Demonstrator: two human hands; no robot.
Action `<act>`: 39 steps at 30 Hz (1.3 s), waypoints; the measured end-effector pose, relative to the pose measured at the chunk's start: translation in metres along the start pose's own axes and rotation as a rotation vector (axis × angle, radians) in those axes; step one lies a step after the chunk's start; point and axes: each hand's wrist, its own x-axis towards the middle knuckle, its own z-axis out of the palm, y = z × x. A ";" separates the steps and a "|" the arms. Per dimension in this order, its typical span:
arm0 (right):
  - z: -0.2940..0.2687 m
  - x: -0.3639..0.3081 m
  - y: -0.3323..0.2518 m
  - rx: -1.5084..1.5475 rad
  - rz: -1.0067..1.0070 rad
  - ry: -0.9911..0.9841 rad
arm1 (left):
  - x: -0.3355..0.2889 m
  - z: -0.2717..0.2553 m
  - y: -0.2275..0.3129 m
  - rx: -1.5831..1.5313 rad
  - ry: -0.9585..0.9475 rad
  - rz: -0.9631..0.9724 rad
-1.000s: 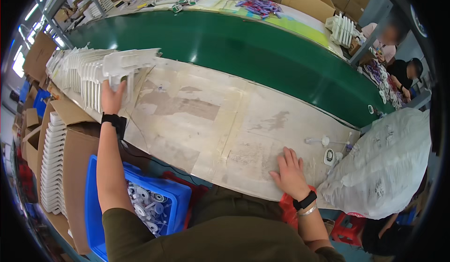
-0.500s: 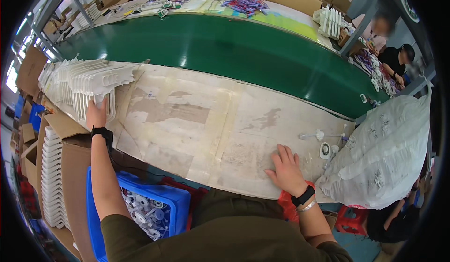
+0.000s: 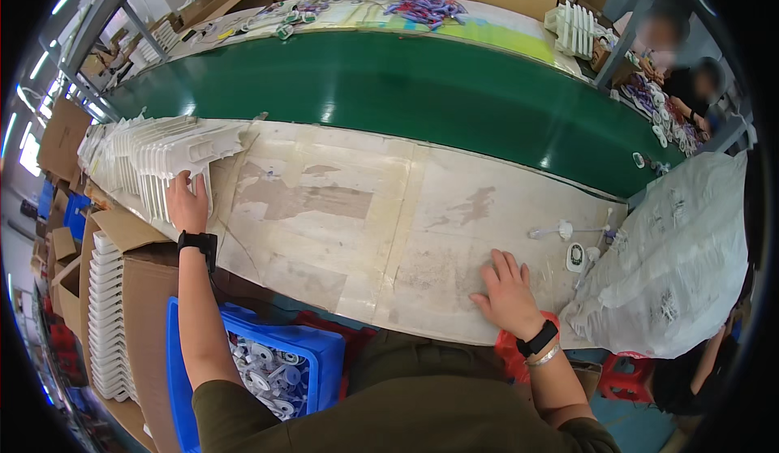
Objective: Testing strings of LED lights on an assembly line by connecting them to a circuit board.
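Observation:
At the left end of the worktable lies a row of nested white plastic frames (image 3: 166, 153), with slim legs pointing toward me. My left hand (image 3: 188, 203) is closed on the end of the nearest frame; the frames partly hide the fingertips. My right hand (image 3: 510, 292) lies palm down on the bare tabletop (image 3: 438, 266), fingers spread and holding nothing. Beyond it, at the right, are a small white oval part with a dark round centre (image 3: 575, 257) and a thin white rod-like part (image 3: 560, 231).
A green conveyor belt (image 3: 365, 80) runs along the table's far side. A bulging white plastic bag (image 3: 665, 266) stands at the right. Below left are a blue bin (image 3: 329, 372) of small white parts and a carton (image 3: 150, 323) beside stacked white frames. Other people work across the belt.
The whole view has shifted, so the table and both hands appear farther right. My left hand stays at the frames, and my right hand still rests on the table.

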 end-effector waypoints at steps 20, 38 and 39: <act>0.004 -0.002 0.003 -0.031 0.033 0.024 | -0.019 0.052 0.085 -0.285 -0.872 0.403; 0.007 -0.003 0.005 0.006 -0.013 0.060 | -0.032 0.049 0.078 -0.282 -0.771 0.352; 0.008 -0.002 0.005 0.007 -0.005 0.061 | -0.031 0.047 0.082 -0.271 -0.776 0.344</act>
